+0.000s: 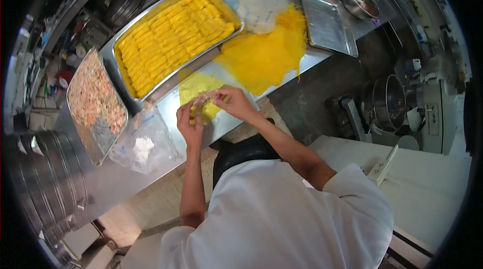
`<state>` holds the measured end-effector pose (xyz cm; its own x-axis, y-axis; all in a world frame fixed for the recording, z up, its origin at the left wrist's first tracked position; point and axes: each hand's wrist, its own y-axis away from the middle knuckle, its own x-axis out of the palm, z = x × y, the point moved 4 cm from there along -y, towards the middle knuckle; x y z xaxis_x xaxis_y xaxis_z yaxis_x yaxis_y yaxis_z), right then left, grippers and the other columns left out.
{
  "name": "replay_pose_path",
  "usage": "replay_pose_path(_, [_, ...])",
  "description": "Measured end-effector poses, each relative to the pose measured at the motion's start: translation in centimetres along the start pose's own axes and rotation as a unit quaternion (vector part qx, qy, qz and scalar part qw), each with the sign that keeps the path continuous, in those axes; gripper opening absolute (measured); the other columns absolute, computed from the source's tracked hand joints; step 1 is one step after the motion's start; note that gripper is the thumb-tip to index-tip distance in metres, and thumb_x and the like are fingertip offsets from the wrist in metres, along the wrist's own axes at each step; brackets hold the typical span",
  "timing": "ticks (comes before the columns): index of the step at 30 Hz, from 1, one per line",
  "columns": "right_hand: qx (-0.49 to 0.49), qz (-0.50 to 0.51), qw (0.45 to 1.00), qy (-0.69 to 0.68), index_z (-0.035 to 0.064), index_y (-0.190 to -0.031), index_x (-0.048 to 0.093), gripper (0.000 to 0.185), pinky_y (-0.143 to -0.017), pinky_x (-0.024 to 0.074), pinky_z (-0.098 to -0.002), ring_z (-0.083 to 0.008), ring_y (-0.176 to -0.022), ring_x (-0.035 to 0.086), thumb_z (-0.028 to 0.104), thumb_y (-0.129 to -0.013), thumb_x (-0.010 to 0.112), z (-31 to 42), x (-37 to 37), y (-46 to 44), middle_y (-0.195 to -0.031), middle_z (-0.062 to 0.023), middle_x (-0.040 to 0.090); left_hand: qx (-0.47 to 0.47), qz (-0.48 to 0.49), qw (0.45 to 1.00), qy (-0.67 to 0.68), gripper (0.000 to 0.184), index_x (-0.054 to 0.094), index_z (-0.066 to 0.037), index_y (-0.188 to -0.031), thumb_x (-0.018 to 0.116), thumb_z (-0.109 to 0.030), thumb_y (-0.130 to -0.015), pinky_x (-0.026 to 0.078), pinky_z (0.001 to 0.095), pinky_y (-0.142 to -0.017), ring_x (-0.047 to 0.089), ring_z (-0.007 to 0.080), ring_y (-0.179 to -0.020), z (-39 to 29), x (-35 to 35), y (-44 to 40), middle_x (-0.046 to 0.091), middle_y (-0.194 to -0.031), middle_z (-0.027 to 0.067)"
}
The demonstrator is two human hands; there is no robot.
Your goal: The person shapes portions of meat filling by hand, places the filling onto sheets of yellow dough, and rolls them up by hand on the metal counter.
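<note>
A strip of pinkish minced filling (204, 98) lies across a pale yellow wrapper sheet (198, 84) on the metal table. My right hand (234, 103) pinches the right end of the filling between thumb and fingers. At the sheet's near left side, my left hand (190, 122) has its fingers curled and closed on the wrapper, close to the filling's left end. Behind them spreads a stack of deeper yellow wrapper sheets (269, 58). To the left, a tray (103, 154) holds chunky pink and orange filling (95, 93), partly scooped out at the near end.
A large tray (176, 71) of packed yellow rolls (176, 37) stands behind my hands. A plastic bag with white powder (144, 148) lies left. Farther right are a clear bag (264, 2), an unfilled metal tray (327, 25) and a bowl (359, 0). Stacked steamers (53, 178) stand far left.
</note>
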<state>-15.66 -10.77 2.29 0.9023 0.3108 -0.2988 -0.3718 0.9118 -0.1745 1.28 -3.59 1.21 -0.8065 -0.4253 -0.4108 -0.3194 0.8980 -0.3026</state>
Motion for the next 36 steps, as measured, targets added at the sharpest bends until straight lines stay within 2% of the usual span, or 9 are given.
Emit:
replay_pose_path(2, [0.079,0.027,0.994,-0.07,0.0045,-0.108,0.069,0.022,-0.065,0.0475,-0.0235,-0.007,-0.074,0.057,0.014,-0.088,0.067,-1.0,0.8,0.6,-0.083,-0.0019,0.063,-0.013,-0.025,1.0,0.005,0.04,0.065,-0.003,-0.11,0.054,0.006,-0.072,0.048,0.0276,-0.065,0.057,0.0197,-0.083,1.3,-0.4,0.8,0.06,-0.099,0.01])
replay_pose_path(3, [0.059,0.007,0.992,-0.113,0.0045,-0.108,0.069,0.022,-0.065,0.0475,-0.0235,-0.007,-0.074,0.057,0.014,-0.088,0.067,-0.7,-1.8,1.9,-0.083,-0.0019,0.063,0.019,-0.013,0.999,-0.035,0.04,0.065,-0.003,-0.11,0.054,0.006,-0.072,0.048,0.0276,-0.065,0.057,0.0197,-0.083,-2.4,0.4,1.2,0.06,-0.099,0.01])
replay_pose_path(5, [0.113,0.051,0.981,-0.149,0.003,-0.108,0.068,0.022,-0.064,0.0468,-0.0227,-0.0054,-0.074,0.056,0.014,-0.089,0.066,-2.3,-4.8,4.4,-0.083,0.0001,0.063,-0.002,0.015,0.999,-0.032,0.037,0.065,-0.002,-0.107,0.054,0.009,-0.073,0.047,0.0259,-0.062,0.057,0.0173,-0.08,-4.7,3.6,3.1,0.06,-0.096,0.0082])
replay_pose_path(7, [0.096,0.045,0.983,-0.15,0.0025,-0.11,0.067,0.024,-0.063,0.0463,-0.0223,-0.0052,-0.073,0.055,0.015,-0.09,0.066,-3.9,-8.3,6.1,-0.084,0.0016,0.063,0.01,0.037,0.999,-0.001,0.036,0.065,-0.001,-0.107,0.054,0.01,-0.074,0.047,0.0257,-0.06,0.057,0.0173,-0.077,-6.3,7.3,4.1,0.06,-0.095,0.0091])
replay_pose_path(10, [0.184,0.071,0.938,-0.286,0.0057,-0.108,0.068,0.024,-0.059,0.0468,-0.0223,-0.0042,-0.073,0.055,0.017,-0.088,0.067,-6.9,-12.2,9.3,-0.081,0.0038,0.062,0.001,0.09,0.995,0.034,0.035,0.065,0.0,-0.106,0.055,0.012,-0.074,0.046,0.0233,-0.058,0.056,0.0151,-0.073,-9.0,12.0,5.5,0.06,-0.094,0.0093])
replay_pose_path(13, [0.241,0.024,0.925,-0.293,0.0067,-0.11,0.068,0.023,-0.059,0.047,-0.0218,-0.0045,-0.073,0.055,0.018,-0.089,0.065,-9.3,-16.9,12.1,-0.085,0.0043,0.063,0.003,0.134,0.99,0.044,0.036,0.065,0.0,-0.106,0.055,0.012,-0.074,0.046,0.0223,-0.059,0.056,0.0139,-0.073,-10.7,16.1,6.0,0.06,-0.094,0.0086])
replay_pose_path(17, [0.215,-0.023,0.928,-0.304,0.0051,-0.111,0.066,0.023,-0.062,0.0471,-0.0212,-0.0056,-0.078,0.057,0.018,-0.091,0.064,-10.8,-23.0,14.0,-0.092,0.0011,0.064,0.002,0.183,0.981,0.071,0.037,0.065,-0.001,-0.107,0.055,0.012,-0.074,0.045,0.0216,-0.059,0.056,0.0128,-0.074,-11.3,20.5,6.7,0.06,-0.095,0.0076])
replay_pose_path(24, [0.193,-0.126,0.914,-0.333,0.0058,-0.106,0.067,0.018,-0.059,0.0459,-0.021,-0.0048,-0.072,0.056,0.016,-0.093,0.06,-9.4,-30.9,15.7,-0.081,0.0027,0.061,-0.01,0.309,0.948,0.077,0.041,0.063,-0.002,-0.112,0.053,0.009,-0.075,0.048,0.0213,-0.067,0.057,0.0112,-0.083,-14.9,26.4,6.2,0.061,-0.098,0.0059])
replay_pose_path(36, [0.159,-0.218,0.884,-0.382,0.0044,-0.106,0.066,0.02,-0.061,0.0431,-0.0203,-0.0043,-0.072,0.055,0.018,-0.094,0.058,-6.0,-32.2,18.0,-0.079,0.0018,0.061,0.063,0.439,0.895,0.057,0.038,0.062,-0.002,-0.111,0.06,0.008,-0.074,0.051,0.0275,-0.073,0.063,0.0181,-0.083,-17.9,30.8,6.7,0.063,-0.097,0.0101])
